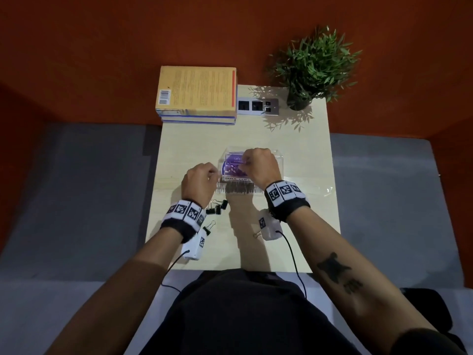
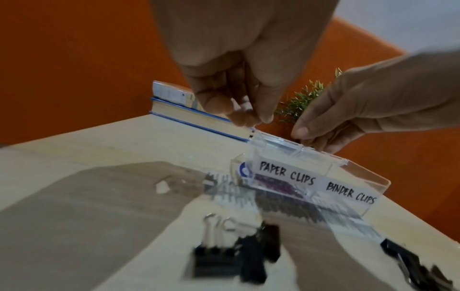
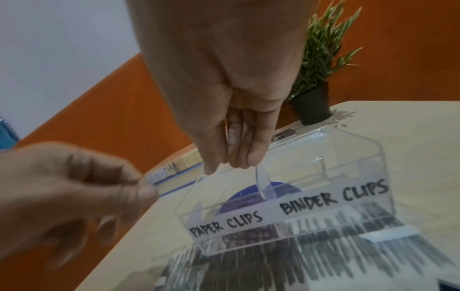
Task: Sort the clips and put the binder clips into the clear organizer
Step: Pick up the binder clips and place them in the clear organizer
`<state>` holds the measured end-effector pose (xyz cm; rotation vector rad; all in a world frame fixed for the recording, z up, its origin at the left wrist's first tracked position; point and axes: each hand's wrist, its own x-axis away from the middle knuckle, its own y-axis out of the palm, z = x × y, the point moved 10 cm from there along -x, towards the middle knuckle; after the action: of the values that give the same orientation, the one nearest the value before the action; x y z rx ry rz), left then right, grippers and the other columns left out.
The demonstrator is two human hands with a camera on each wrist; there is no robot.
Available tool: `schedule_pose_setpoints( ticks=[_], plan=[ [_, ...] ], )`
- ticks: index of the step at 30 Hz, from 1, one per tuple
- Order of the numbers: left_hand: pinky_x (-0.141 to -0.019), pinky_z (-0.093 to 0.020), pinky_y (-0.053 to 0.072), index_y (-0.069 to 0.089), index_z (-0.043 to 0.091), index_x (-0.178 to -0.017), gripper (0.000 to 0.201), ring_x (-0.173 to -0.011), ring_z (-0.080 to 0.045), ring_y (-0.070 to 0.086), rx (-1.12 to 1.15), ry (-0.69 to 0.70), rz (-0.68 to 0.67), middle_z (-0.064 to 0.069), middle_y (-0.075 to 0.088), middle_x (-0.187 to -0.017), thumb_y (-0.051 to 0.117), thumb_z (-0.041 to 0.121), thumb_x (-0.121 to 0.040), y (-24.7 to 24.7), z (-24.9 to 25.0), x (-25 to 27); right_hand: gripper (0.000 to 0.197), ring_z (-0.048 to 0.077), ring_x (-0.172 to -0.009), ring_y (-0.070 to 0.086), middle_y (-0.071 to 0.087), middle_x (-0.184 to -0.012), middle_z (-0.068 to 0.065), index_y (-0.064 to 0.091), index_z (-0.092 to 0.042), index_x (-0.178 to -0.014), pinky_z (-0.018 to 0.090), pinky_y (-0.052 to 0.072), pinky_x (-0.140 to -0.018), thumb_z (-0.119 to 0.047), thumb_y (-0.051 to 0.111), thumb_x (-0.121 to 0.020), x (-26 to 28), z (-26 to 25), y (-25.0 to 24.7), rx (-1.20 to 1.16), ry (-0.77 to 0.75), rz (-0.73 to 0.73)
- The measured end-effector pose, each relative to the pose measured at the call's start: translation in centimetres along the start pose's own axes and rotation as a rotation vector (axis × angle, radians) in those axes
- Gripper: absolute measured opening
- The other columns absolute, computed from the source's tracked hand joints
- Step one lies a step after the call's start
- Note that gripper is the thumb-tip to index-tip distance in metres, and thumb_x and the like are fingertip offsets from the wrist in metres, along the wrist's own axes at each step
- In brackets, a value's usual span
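Observation:
The clear organizer (image 1: pixel 277 160) (image 2: pixel 348 177) (image 3: pixel 348 157) stands mid-table, labelled PAPER CLIPS on the left and BINDER CLIPS on the right. Purple items fill its left compartment, while the right one looks empty. My right hand (image 1: pixel 245 162) (image 3: pixel 231 163) hovers over the left compartment, fingers bunched and pointing down. Whether it pinches anything is unclear. My left hand (image 1: pixel 213 175) (image 2: pixel 246 118) hangs at the organizer's left corner with curled, bunched fingertips, and nothing shows between them. Black binder clips (image 1: pixel 217 207) (image 2: pixel 219 256) lie on the table by my left wrist.
One more binder clip (image 1: pixel 209 226) lies under my left wrist, and a small clip (image 1: pixel 257 234) under my right. At the table's back are stacked books (image 1: pixel 197 93), a socket panel (image 1: pixel 258 106) and a potted plant (image 1: pixel 312 67). An orange wall rises behind.

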<state>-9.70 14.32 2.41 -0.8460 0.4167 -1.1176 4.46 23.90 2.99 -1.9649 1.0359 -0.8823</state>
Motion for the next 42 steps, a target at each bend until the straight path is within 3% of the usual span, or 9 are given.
schedule_pose_setpoints(
  ticks=[4, 8, 12, 19, 24, 30, 33, 38, 42],
  plan=[
    [-0.072, -0.036, 0.053, 0.064, 0.019, -0.103, 0.021, -0.094, -0.024, 0.062, -0.17, -0.032, -0.19, -0.004, 0.064, -0.105, 0.066, 0.033, -0.087, 1.1, -3.8, 3.2, 0.012, 0.022, -0.066, 0.059, 0.072, -0.082, 0.008, 0.071, -0.011, -0.084, 0.021, 0.038, -0.056, -0.021, 0.067, -0.089, 3.1, 2.9, -2.2, 0.019, 0.02, 0.137],
    [-0.085, -0.045, 0.051, 0.04, 0.024, -0.134, 0.077, -0.113, -0.029, 0.05, -0.361, -0.128, -0.467, -0.007, 0.043, -0.13, 0.072, 0.058, -0.073, 4.2, -7.0, 6.7, 0.021, 0.035, -0.082, 0.064, 0.067, -0.096, 0.014, 0.068, -0.01, -0.097, 0.032, 0.045, -0.066, -0.029, 0.063, -0.09, 7.6, 10.1, -1.3, 0.075, 0.231, 0.113],
    [-0.087, -0.045, 0.051, 0.033, 0.024, -0.14, 0.08, -0.119, -0.031, 0.046, -0.344, -0.041, -0.473, -0.011, 0.035, -0.137, 0.074, 0.051, -0.076, 6.6, -5.7, 7.0, 0.037, 0.034, -0.097, 0.058, 0.047, -0.112, 0.011, 0.058, -0.026, -0.108, 0.042, 0.053, -0.077, -0.046, 0.071, -0.079, 10.3, 13.7, 3.0, 0.047, 0.392, -0.124],
    [-0.072, -0.044, 0.05, 0.05, 0.015, -0.124, 0.042, -0.106, -0.034, 0.05, -0.423, 0.184, -0.459, -0.015, 0.044, -0.126, 0.068, 0.024, -0.087, 10.2, 0.0, 6.6, 0.036, 0.031, -0.104, 0.049, 0.049, -0.113, 0.01, 0.057, -0.024, -0.114, 0.039, 0.051, -0.074, -0.029, 0.072, -0.081, 9.3, 8.9, 6.2, 0.133, 0.142, -0.166],
    [-0.07, -0.043, 0.05, 0.053, 0.008, -0.115, 0.033, -0.093, -0.035, 0.056, -0.4, 0.186, -0.45, -0.016, 0.047, -0.122, 0.066, 0.017, -0.085, 10.8, 1.6, 6.5, 0.033, 0.033, -0.09, 0.061, 0.059, -0.102, 0.01, 0.061, -0.019, -0.106, 0.034, 0.05, -0.066, -0.027, 0.076, -0.078, 8.8, 8.1, 6.5, 0.097, 0.081, -0.153],
    [-0.056, -0.032, 0.041, 0.053, 0.008, -0.093, 0.03, -0.076, -0.032, 0.053, -0.309, 0.054, -0.431, -0.012, 0.044, -0.106, 0.072, 0.019, -0.072, 10.3, 1.0, 6.0, 0.028, 0.025, -0.073, 0.054, 0.064, -0.092, 0.007, 0.057, -0.015, -0.089, 0.027, 0.038, -0.061, -0.02, 0.077, -0.071, 8.6, 9.8, 4.6, -0.048, 0.18, -0.085],
    [-0.054, -0.029, 0.037, 0.052, 0.01, -0.079, 0.024, -0.069, -0.027, 0.048, -0.242, 0.04, -0.41, -0.008, 0.043, -0.099, 0.072, 0.019, -0.071, 9.9, 0.7, 5.7, 0.019, 0.026, -0.071, 0.058, 0.069, -0.083, 0.008, 0.06, -0.016, -0.075, 0.025, 0.04, -0.059, -0.013, 0.077, -0.066, 9.0, 11.5, 3.8, -0.127, 0.238, -0.039],
    [-0.049, -0.027, 0.031, 0.052, 0.011, -0.07, 0.02, -0.064, -0.023, 0.049, -0.159, 0.044, -0.368, -0.003, 0.046, -0.09, 0.071, 0.014, -0.071, 8.7, 0.7, 5.2, 0.012, 0.026, -0.082, 0.068, 0.075, -0.085, 0.009, 0.073, -0.013, -0.081, 0.033, 0.057, -0.075, -0.007, 0.076, -0.071, 9.8, 13.8, 2.8, -0.281, 0.285, 0.032],
    [-0.047, -0.028, 0.038, 0.049, 0.014, -0.066, 0.024, -0.064, -0.026, 0.052, -0.106, 0.079, -0.341, -0.003, 0.052, -0.08, 0.07, 0.005, -0.071, 8.0, 1.3, 4.7, 0.014, 0.017, -0.072, 0.067, 0.072, -0.074, 0.001, 0.07, -0.017, -0.075, 0.019, 0.052, -0.067, -0.006, 0.078, -0.071, 10.3, 13.6, 0.2, -0.392, 0.286, 0.122]
  ],
)
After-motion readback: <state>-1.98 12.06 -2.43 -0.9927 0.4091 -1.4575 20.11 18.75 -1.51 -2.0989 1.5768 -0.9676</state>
